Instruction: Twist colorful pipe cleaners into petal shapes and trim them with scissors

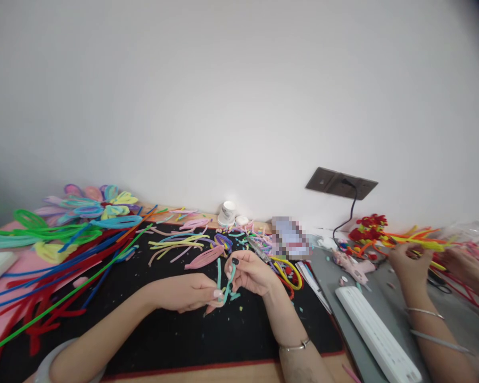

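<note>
Near the middle of the black mat [175, 340], a teal fuzzy stem [219, 274] is bent into a U shape. My left hand [189, 292] pinches it at the lower bend, thumb on top. The fingers of my right hand [249, 272] close on its right-hand end, level with the upper part of the U. Small teal scraps [234, 296] lie just below my right hand. Beyond my hands is a pink looped bundle [205, 257], and yellow and pink stems [179, 242] are spread to its left.
Coloured stems [91, 266] and a pastel fuzzy flower [99, 204] fill the left. A paper cup [228, 211] stands by the wall. To the right are a phone [291, 238], a pink glue gun [355, 267], a white power strip [377, 332] and another person's hands [413, 263].
</note>
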### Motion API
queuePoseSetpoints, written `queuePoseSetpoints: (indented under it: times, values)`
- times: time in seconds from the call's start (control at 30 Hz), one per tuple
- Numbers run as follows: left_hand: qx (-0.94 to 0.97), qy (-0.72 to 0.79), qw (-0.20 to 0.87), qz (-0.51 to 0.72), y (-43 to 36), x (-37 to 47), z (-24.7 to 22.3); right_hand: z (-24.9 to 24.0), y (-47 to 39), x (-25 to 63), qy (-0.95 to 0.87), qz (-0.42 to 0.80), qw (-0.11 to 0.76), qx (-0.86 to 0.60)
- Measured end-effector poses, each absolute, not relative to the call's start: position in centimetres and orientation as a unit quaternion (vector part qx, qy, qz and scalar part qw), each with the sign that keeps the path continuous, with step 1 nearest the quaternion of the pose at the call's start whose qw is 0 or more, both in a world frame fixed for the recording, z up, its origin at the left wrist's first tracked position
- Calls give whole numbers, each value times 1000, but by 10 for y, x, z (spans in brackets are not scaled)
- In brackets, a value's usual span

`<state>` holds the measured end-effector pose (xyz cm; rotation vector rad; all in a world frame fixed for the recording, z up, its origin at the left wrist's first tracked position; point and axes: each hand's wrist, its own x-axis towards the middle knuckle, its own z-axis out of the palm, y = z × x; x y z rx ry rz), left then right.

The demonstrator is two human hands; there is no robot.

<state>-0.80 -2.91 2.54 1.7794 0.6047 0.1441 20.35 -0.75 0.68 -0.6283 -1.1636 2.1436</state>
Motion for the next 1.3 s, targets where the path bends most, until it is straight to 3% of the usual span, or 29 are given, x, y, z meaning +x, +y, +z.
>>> queuePoseSetpoints:
  times: [0.23,0.37,0.83,1.3]
  values:
    - [766,240,595,53,-29,-7,27,6,-7,203,-455,803,314,-222]
    - [768,226,596,57,-29,-6,29,10,-9,196,-453,778,361,-243]
    - [753,216,620,56,-31,-6,29,8,-13,174,-578,575,469,-340]
    - [725,212,654,34,-31,-5,27,8,-15,174,-510,674,442,-300]
